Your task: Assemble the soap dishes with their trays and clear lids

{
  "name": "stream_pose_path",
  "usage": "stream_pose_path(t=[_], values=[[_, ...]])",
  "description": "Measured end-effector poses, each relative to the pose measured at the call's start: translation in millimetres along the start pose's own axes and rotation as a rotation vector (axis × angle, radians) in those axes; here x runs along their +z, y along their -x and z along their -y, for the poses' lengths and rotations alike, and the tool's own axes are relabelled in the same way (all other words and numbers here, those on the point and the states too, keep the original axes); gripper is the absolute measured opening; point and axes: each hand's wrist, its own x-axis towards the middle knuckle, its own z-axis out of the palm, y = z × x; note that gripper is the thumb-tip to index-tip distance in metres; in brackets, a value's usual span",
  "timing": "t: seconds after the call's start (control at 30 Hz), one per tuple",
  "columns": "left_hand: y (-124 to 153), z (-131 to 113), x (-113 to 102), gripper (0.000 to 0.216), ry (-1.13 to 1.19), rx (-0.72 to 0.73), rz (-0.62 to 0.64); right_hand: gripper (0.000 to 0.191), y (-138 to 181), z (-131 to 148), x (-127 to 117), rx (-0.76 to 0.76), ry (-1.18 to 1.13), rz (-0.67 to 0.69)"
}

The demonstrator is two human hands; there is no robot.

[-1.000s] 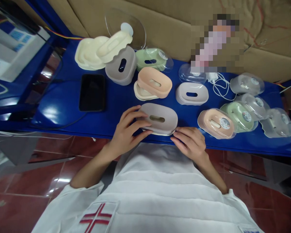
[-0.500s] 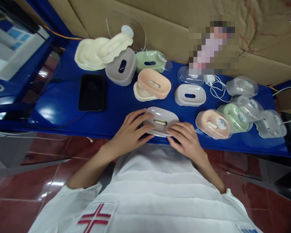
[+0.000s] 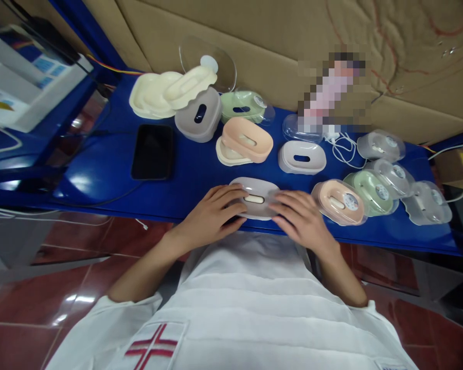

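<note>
A grey oval soap-box lid (image 3: 254,191) with a slot in its middle lies on a cream base at the front edge of the blue table (image 3: 100,169). My left hand (image 3: 212,216) rests flat on its left side with fingers spread over the top. On the right side, my right hand (image 3: 299,218) presses down with fingers over the lid. Both hands cover much of the box's front rim.
A black phone (image 3: 152,151) lies to the left. Behind are a peach box (image 3: 247,140), a grey lid (image 3: 303,156), a grey box (image 3: 198,114), cream trays (image 3: 154,92) and a green box (image 3: 241,103). Several clear-lidded boxes (image 3: 341,201) sit right, near white cables (image 3: 341,149).
Both hands have slid from the ends of the grey lid onto its top, and the lid has gone from tilted above the base to lying flat on it.
</note>
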Motion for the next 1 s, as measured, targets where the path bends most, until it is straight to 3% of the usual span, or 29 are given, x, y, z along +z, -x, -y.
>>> stream_pose_path(t=[0.13,0.23,0.4,0.5,0.73,0.9,1.0], values=[[0,-1,-1,0.009,0.030,-0.004,0.004,0.035,-38,-33,-38,0.139,0.161,0.059],[0,-1,-2,0.010,0.047,-0.016,0.008,0.048,-77,-81,-55,0.276,0.241,0.199],[-1,0,-3,0.009,0.067,-0.016,0.016,0.052,-108,-177,-53,0.426,0.210,0.323],[-1,0,-3,0.009,0.068,-0.015,0.020,0.058,-103,-210,-42,0.426,0.106,0.369],[-1,1,-3,0.009,0.075,-0.015,0.016,0.067,-97,-220,-34,0.348,0.028,0.386],[-1,0,-3,0.010,0.079,-0.022,0.017,0.052,-105,-216,-34,0.337,0.040,0.337],[-1,0,-4,0.010,0.077,-0.018,0.010,0.050,-109,-199,-43,0.305,0.086,0.266]])
